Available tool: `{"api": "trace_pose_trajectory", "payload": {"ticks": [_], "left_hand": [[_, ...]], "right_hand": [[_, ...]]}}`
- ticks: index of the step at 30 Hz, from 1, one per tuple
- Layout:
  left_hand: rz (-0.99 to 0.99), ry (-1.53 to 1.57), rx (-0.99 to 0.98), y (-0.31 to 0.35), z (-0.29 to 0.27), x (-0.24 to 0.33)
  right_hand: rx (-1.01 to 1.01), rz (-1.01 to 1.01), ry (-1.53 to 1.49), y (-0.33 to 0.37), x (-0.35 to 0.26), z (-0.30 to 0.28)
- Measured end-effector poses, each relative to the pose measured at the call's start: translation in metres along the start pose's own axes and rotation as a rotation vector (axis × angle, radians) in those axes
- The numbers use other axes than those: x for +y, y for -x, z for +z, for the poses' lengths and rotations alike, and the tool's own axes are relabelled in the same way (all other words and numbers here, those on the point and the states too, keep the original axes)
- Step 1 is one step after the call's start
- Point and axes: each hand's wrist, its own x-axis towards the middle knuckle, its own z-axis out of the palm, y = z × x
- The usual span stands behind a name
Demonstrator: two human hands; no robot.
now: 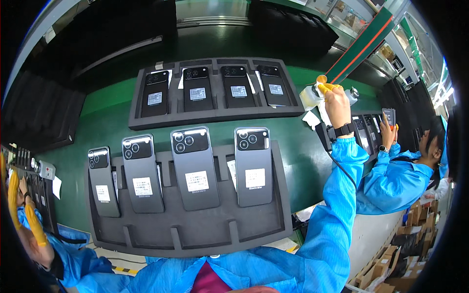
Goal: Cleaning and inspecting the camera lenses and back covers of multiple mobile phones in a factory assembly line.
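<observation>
My right arm reaches to the far right, where my right hand (337,103) has its yellow-covered fingers bent together at the top of a small whitish bottle (309,99). What they pinch, if anything, is hidden. At the left edge my left hand (36,241) is raised, its yellow-covered fingers stretched apart and holding nothing. Before me, several grey smartphones (196,168) lie back up, each with a white label, in a black foam tray (205,234). Behind it, a second black tray (215,115) holds several darker phones (197,90) in its slots, with white paper slips beside them.
A second bottle (351,94) stands beyond my right hand. On the right a person in blue (395,180) holds a phone (389,116) over another tray. At the left are another person's hand (23,185) and a bottle (46,169). Black stacks (44,107) flank the green bench (303,161).
</observation>
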Motion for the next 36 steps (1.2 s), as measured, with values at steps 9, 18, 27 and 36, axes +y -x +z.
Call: {"api": "trace_pose_trajectory", "payload": {"ticks": [9, 18, 27, 36], "left_hand": [[0.596, 0.289, -0.053, -0.179, 0.066, 0.215], [0.852, 1.014, -0.413, -0.104, 0.141, 0.321], [0.806, 1.04, -0.368, -0.092, 0.152, 0.33], [0.785, 1.086, -0.389, -0.094, 0.151, 0.333]], "right_hand": [[0.104, -0.003, -0.228, 0.01, -0.046, -0.026], [0.03, -0.517, -0.727, -0.006, -0.175, -0.082], [-0.075, -0.482, -0.641, 0.003, -0.168, -0.096], [-0.182, -0.43, -0.613, 0.008, -0.163, -0.112]]}}
